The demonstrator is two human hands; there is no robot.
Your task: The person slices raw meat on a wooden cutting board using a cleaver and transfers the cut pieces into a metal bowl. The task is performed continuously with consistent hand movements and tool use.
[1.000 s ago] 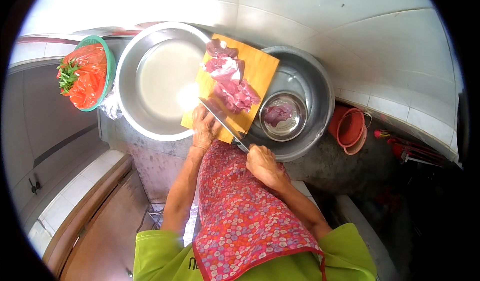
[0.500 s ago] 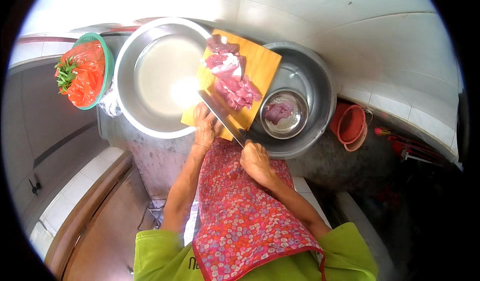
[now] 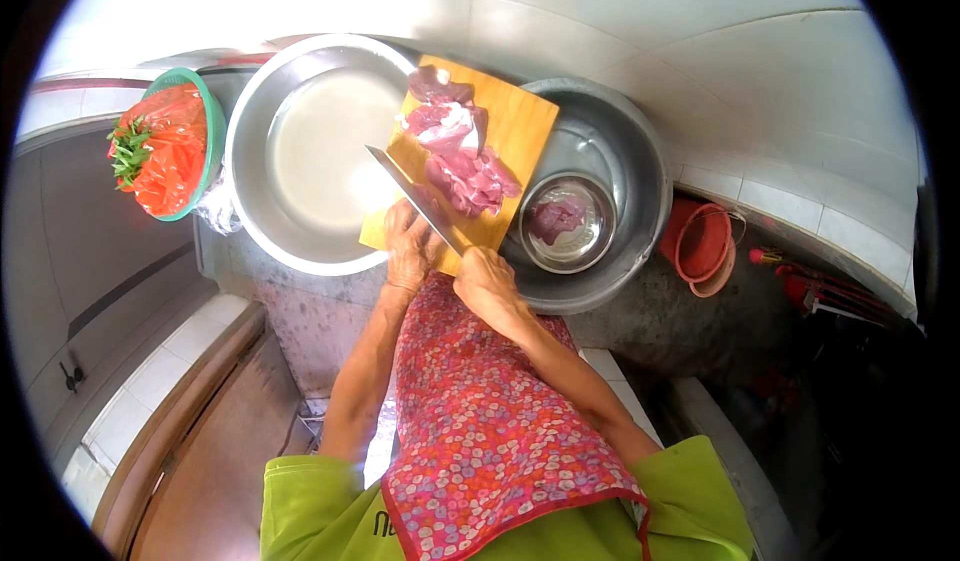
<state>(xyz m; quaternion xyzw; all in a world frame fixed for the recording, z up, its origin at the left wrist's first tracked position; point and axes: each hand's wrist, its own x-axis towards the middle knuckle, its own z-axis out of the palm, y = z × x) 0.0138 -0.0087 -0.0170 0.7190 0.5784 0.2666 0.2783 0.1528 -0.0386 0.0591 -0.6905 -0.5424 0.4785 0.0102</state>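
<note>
A wooden cutting board [image 3: 530,121] rests across two basins, with several pieces of raw red meat [image 3: 470,176] along its upper and right part. My right hand [image 3: 488,283] is closed round the handle of a kitchen knife [image 3: 412,196]. The blade slants up and left over the board, just past the fingers of my left hand [image 3: 408,243]. Those fingers are bent and pressed down at the board's lower left, on a small piece of meat [image 3: 430,204] mostly hidden by fingers and blade.
A large metal basin [image 3: 245,191] of cloudy water stands left; a grey basin [image 3: 640,161] at right holds a steel bowl [image 3: 612,223] with meat [image 3: 556,219]. A green basket [image 3: 213,126] with a red bag and green vegetables is far left. Red buckets [image 3: 700,246] stand right.
The knife and my right hand have shifted up and to the left, so the blade reaches farther over the board's left edge. My left hand stays about where it was.
</note>
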